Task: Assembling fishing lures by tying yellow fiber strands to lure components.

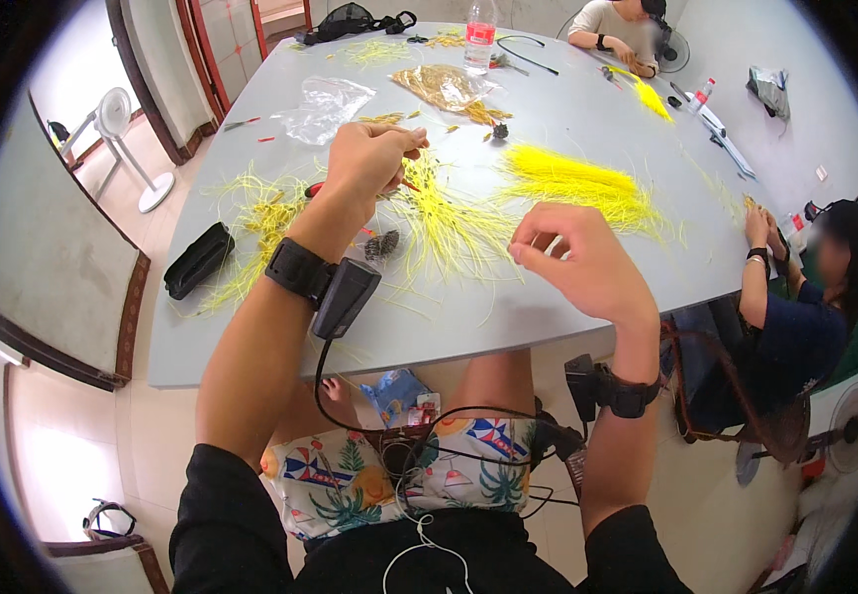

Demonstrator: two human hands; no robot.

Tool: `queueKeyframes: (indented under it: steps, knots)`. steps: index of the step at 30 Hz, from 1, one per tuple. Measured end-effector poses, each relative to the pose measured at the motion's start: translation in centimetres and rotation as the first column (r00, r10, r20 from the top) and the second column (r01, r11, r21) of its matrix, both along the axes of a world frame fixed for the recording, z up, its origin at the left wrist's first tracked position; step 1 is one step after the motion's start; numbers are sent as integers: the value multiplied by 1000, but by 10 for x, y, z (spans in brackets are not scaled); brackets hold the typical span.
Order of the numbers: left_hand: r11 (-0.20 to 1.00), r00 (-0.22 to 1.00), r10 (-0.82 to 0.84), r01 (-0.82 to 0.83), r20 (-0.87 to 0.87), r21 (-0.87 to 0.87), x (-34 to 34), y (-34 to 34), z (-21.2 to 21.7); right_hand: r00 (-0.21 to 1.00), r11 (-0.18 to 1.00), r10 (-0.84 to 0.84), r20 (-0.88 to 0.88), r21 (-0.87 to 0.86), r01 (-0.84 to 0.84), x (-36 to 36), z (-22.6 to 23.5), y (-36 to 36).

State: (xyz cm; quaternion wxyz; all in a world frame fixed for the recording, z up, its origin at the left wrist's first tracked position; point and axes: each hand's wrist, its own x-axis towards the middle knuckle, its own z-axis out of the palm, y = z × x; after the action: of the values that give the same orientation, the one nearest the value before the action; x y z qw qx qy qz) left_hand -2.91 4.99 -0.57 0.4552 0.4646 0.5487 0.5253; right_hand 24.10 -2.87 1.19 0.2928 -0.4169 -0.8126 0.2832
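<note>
My left hand [364, 168] is raised over the table, thumb and fingertips pinched together. Whatever they grip, if anything, is too small to make out. Below it lie loose yellow-green strands [439, 213], with a red-handled tool [314, 189] partly hidden by my wrist. To the right my right hand [582, 262] hovers above the table's near part, thumb and index finger curled tip to tip; any thin thing between them cannot be made out. Beyond it rests a thick bundle of bright yellow strands [577, 188]. A dark bristly clump [381, 245] sits beside my left forearm.
More tangled strands [270, 218] and a black case [199, 260] lie on the left of the grey table [419, 332]. Farther back are clear plastic [325, 109], a bag of brownish pieces [439, 87] and a bottle [479, 40]. Two people work at the right side. Cables hang across my lap.
</note>
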Motion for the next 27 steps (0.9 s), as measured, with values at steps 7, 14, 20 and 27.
queueKeyframes:
  steps: [7,14,20,27]
  knots:
    - [1000,979,16,-21,-201,-19,-1,13,-11,954,983,152,259,-136,-119,28,15,-16]
    - [982,897,153,-89,-415,168,-14,5,-23,783,775,622,-7,143,-615,-16,61,-82]
    - [975,934,199,-159,-296,154,-19,9,-25,664,701,689,-291,500,-509,-57,65,-133]
    - [972,998,64,-68,28,223,5,10,5,773,871,332,-541,491,-30,-68,94,-169]
